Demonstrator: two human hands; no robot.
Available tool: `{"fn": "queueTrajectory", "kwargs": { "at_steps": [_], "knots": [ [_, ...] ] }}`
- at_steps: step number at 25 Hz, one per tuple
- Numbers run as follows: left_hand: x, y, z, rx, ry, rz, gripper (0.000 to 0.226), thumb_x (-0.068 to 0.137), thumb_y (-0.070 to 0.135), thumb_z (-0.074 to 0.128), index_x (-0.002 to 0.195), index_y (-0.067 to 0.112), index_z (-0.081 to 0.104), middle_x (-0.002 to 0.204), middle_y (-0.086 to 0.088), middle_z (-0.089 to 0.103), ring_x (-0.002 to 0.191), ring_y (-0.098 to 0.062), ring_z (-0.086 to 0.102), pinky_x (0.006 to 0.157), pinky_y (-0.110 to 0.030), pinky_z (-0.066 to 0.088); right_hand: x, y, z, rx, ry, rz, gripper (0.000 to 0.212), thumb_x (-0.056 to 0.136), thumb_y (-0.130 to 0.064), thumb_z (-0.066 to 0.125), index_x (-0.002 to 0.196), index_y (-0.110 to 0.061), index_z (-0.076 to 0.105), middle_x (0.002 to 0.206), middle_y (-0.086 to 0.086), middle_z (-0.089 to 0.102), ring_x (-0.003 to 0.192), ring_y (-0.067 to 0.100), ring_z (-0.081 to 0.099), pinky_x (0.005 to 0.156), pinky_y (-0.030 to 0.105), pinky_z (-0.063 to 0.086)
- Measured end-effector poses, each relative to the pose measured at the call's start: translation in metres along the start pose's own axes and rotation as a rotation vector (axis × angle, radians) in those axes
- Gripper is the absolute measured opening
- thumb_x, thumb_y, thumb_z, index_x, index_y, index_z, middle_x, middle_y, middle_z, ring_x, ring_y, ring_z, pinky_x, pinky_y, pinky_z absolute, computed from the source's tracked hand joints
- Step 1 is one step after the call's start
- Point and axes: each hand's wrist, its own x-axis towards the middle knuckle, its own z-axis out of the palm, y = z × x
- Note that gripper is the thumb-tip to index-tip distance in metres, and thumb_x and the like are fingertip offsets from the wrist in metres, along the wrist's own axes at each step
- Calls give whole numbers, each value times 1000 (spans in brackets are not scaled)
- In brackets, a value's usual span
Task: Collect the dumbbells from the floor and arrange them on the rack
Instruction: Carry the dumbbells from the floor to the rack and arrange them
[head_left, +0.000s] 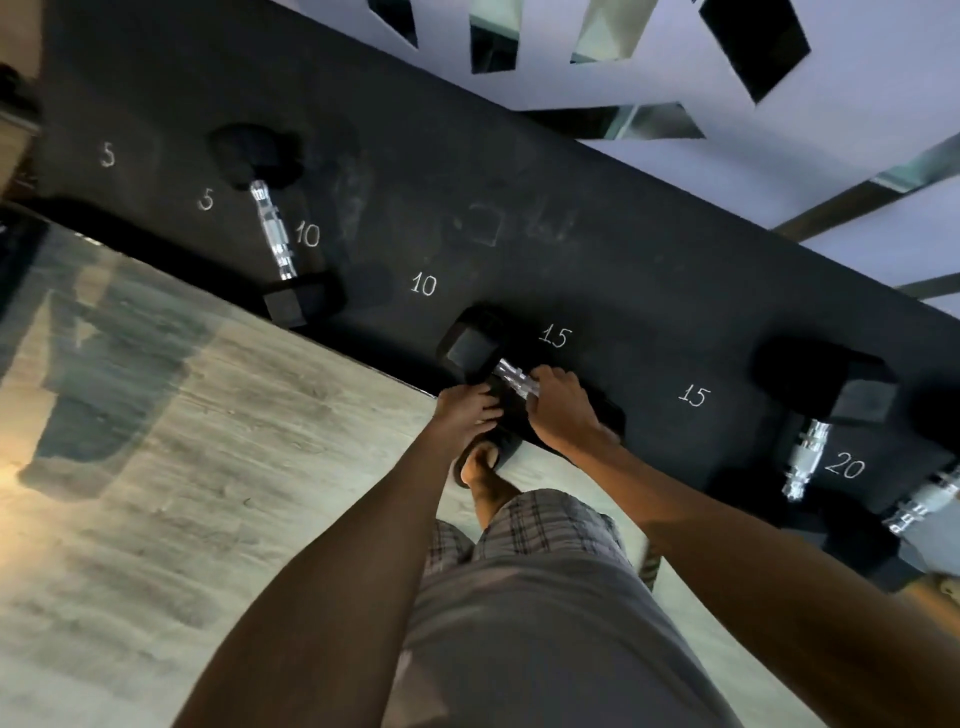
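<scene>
A black hex dumbbell (470, 349) with a chrome handle lies tilted at the front edge of the black rack (467, 171), beside the chalked number 15. My right hand (558, 410) grips its chrome handle from above. My left hand (465, 413) holds the near head of the same dumbbell, with its fingers curled over the dark end. The hands hide the near head almost entirely. Another dumbbell (272, 234) lies on the rack by the number 10, and a larger one (815, 441) by the number 20.
A further chrome handle (927, 506) shows at the right edge. My foot in a black slipper (483, 462) stands just below the rack's edge on the pale wood-look floor (208, 467). A white wall with mirror cut-outs (649, 52) runs behind the rack.
</scene>
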Motion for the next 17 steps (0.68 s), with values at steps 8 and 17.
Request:
{"fn": "queueTrajectory", "kwargs": {
  "at_steps": [8, 17],
  "knots": [
    [-60, -114, -164, 594, 272, 259, 13, 80, 2, 53, 85, 7, 65, 74, -11, 59, 82, -38, 68, 72, -42, 55, -63, -66, 49, -135, -19, -197, 21, 92, -20, 49, 110, -15, 58, 108, 13, 66, 102, 33, 62, 85, 40, 51],
    [-169, -335, -308, 422, 525, 117, 18, 88, 7, 47, 94, 14, 63, 96, -15, 71, 96, -35, 67, 80, -36, 53, -146, -203, 185, -557, -427, -478, 20, 95, -28, 48, 104, -16, 61, 111, 8, 68, 105, 29, 63, 87, 36, 51]
  ]
}}
